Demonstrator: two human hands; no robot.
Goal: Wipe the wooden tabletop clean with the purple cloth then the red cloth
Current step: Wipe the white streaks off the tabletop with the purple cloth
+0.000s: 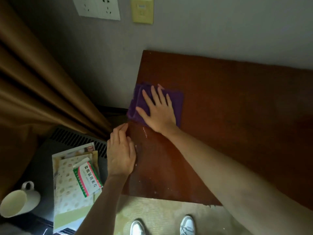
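Purple cloth [140, 106] under my flat right hand [158, 112], tabletop's [237, 107] nine o'clock edge; red-cloth wipe remains.

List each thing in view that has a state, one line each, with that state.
purple cloth: folded, flat on the table's left edge, overhanging slightly.
right hand: fingers spread, pressing the cloth.
left hand: flat on the table's left edge.
wooden tabletop: wet streaks and white specks near the front.
cup: tipped on its side.
medicine box: flap open, on booklets.
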